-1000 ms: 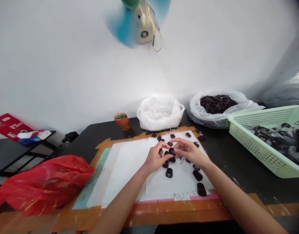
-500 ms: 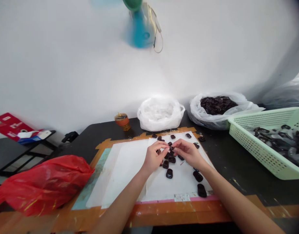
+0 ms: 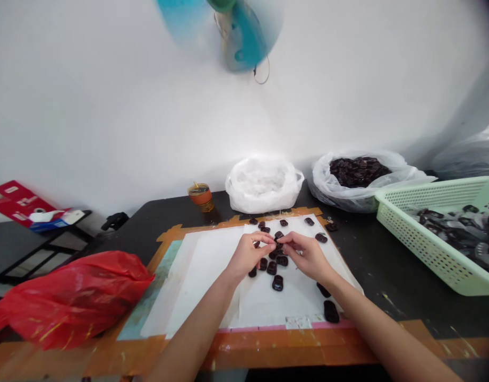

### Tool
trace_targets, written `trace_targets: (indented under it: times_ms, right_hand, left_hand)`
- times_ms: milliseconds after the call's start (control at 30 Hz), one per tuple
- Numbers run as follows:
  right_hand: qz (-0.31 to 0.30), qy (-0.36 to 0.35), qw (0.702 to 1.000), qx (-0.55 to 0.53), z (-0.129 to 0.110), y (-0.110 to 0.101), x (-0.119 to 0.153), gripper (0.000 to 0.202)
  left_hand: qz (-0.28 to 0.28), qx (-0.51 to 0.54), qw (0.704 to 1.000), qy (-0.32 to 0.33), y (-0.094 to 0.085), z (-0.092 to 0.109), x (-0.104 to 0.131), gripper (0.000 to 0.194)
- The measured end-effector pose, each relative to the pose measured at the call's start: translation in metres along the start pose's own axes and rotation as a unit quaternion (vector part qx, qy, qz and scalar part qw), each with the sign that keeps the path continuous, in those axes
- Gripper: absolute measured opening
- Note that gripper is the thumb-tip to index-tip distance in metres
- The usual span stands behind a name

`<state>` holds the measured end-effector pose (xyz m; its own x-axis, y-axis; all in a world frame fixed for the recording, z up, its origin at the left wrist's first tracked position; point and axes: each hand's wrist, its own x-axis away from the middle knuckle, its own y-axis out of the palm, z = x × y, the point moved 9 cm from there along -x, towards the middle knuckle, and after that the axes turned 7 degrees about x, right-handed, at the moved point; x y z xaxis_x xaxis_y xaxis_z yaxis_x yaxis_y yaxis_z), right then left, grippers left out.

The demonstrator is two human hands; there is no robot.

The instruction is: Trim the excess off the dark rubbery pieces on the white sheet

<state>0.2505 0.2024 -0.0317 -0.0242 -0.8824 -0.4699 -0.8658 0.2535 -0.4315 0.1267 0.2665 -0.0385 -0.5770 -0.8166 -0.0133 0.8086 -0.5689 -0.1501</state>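
Note:
My left hand [image 3: 247, 255] and my right hand [image 3: 308, 255] meet over white paper [image 3: 208, 276], fingertips almost touching. Both are closed in a pinch on a small dark piece [image 3: 279, 241] between them, largely covered by the fingers. Around and beneath them lie several glossy black-brown pieces, rounded and flat, such as one nearer me [image 3: 277, 283]. Another black piece [image 3: 331, 311] rests by the paper's front edge, beside my right forearm. What the pieces are, I cannot tell.
Behind the paper stand a white plastic bag [image 3: 264, 204], an orange-brown cup [image 3: 201, 199] and a clear bag [image 3: 335, 199] of dark pieces. A pale green basket [image 3: 431, 246] with wrapped dark items is at right, a red bag [image 3: 80, 297] at left. A blue fan [image 3: 248, 42] hangs above.
Both hands stay pinched together over the paper, with slight finger shifts. The right hand has moved a little, showing more of a black piece at right. The fan blades have turned.

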Motion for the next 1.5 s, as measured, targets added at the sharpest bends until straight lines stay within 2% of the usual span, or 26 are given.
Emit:
trace_targets:
  times_ms: [100,267,367,467,633,800,900,1033,1133,1367,1500]
  right_hand:
    - [-0.001,-0.012,1.000,0.028,-0.003,0.002,0.000,0.017]
    - [-0.003,-0.023,0.996,0.082,-0.006,0.006,0.002,0.019]
    - [-0.009,-0.032,0.993,0.112,-0.007,0.009,0.002,0.021]
    - [-0.018,-0.041,0.990,0.131,-0.009,0.012,0.003,0.023]
    - [-0.026,-0.043,0.991,0.127,-0.010,0.013,0.002,0.024]
    - [-0.045,-0.047,0.994,0.083,-0.012,0.014,0.002,0.027]
    - [-0.040,-0.035,0.992,0.116,-0.008,0.016,0.001,0.025]
    - [-0.007,-0.009,0.985,0.173,-0.001,0.018,0.002,0.014]
    - [0.015,-0.009,0.983,0.184,-0.003,0.017,0.002,0.012]
    - [0.023,-0.029,0.983,0.181,-0.006,0.010,0.001,0.009]
    - [0.031,-0.038,0.982,0.185,-0.006,0.008,0.002,0.015]
  left_hand:
    - [-0.006,0.002,1.000,-0.010,-0.001,-0.003,-0.001,0.029]
    - [0.057,-0.072,0.995,0.030,-0.006,0.003,-0.001,0.015]
    - [0.075,-0.095,0.991,0.050,-0.006,0.008,0.000,0.007]
    - [0.076,-0.100,0.991,0.048,-0.005,0.008,0.000,0.004]
    - [0.045,-0.077,0.996,0.004,0.001,-0.009,-0.003,0.007]
    - [0.049,-0.080,0.994,0.052,0.007,-0.009,-0.003,0.007]
    - [0.055,-0.061,0.995,0.064,0.010,-0.007,-0.002,0.006]
    - [0.043,-0.011,0.999,0.024,0.013,-0.015,-0.003,0.002]
    - [0.063,0.004,0.998,-0.004,0.008,-0.020,-0.004,0.004]
    - [0.119,-0.115,0.980,0.114,0.002,0.008,0.001,0.003]
    - [0.123,-0.148,0.974,0.123,0.002,0.008,0.003,0.007]
